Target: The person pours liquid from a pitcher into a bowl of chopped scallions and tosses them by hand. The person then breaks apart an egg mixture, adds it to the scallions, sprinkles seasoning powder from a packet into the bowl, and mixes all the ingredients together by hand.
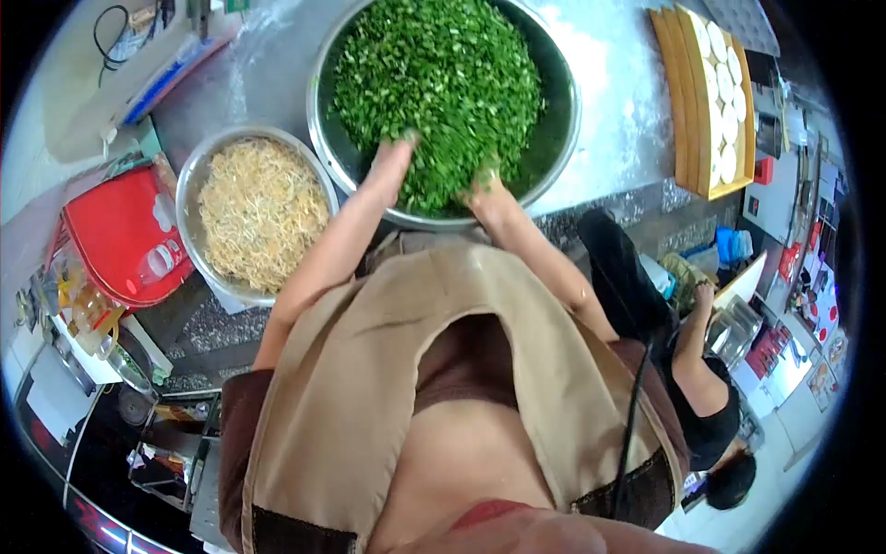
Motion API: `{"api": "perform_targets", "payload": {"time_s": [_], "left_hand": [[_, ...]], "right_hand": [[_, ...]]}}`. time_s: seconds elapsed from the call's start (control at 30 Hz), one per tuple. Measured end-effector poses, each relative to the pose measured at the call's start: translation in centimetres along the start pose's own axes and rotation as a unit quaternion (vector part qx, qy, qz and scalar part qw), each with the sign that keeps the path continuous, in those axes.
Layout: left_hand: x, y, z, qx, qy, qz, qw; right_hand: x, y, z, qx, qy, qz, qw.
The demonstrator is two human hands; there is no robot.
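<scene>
A large steel bowl (574,102) stands at the counter's front edge, heaped with chopped greens (438,74) that look like chives or scallions. Both hands reach into the near side of the heap. At the near left, my left hand (395,162) dips into the greens; its thumb side shows, while most fingers are buried. My right hand (487,187) is in them at the near right, with bits of green stuck on it and its fingers hidden and blurred. Left of this bowl, a smaller steel bowl (187,205) holds a pale mix of shreds (263,217) resembling bean sprouts.
At the right of the metal counter (628,120), wooden trays (706,102) hold rows of round white dough pieces (724,88). A red stool-like seat (120,235) is on the left. Another person (701,397) in black works at the right, near shelves and containers.
</scene>
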State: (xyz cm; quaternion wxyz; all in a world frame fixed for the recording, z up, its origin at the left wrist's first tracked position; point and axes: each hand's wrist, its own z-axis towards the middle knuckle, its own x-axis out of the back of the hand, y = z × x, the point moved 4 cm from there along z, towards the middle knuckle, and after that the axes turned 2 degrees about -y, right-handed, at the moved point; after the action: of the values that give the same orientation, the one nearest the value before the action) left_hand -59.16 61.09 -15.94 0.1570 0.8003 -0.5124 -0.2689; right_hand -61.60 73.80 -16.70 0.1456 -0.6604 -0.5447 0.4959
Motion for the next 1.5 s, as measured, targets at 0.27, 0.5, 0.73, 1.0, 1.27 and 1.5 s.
{"api": "perform_targets", "payload": {"time_s": [0.27, 0.5, 0.73, 1.0, 1.27, 1.5], "left_hand": [[-0.2, 3.1, -3.5, -0.198, -0.034, 0.205, 0.958], [5.6, 6.5, 0.2, -0.132, 0.111, 0.112, 0.979], [3.4, 7.9, 7.0, -0.059, -0.068, 0.091, 0.992], [4.6, 11.9, 1.8, -0.103, -0.005, 0.342, 0.934], [1.5, 12.2, 6.4, -0.123, -0.179, 0.372, 0.903], [3.5, 11.7, 0.5, -0.143, -0.108, 0.404, 0.897]], "right_hand": [[-0.8, -8.7, -0.5, -0.096, 0.103, -0.071, 0.988], [5.8, -13.0, 7.7, -0.098, 0.005, -0.325, 0.941], [7.6, -8.7, 17.4, -0.140, -0.201, -0.519, 0.819], [-1.1, -16.9, 12.3, -0.123, -0.244, -0.524, 0.807], [10.8, -3.0, 25.0, -0.241, -0.328, -0.413, 0.815], [-4.2, -15.3, 14.0, -0.175, -0.408, -0.418, 0.793]]}}
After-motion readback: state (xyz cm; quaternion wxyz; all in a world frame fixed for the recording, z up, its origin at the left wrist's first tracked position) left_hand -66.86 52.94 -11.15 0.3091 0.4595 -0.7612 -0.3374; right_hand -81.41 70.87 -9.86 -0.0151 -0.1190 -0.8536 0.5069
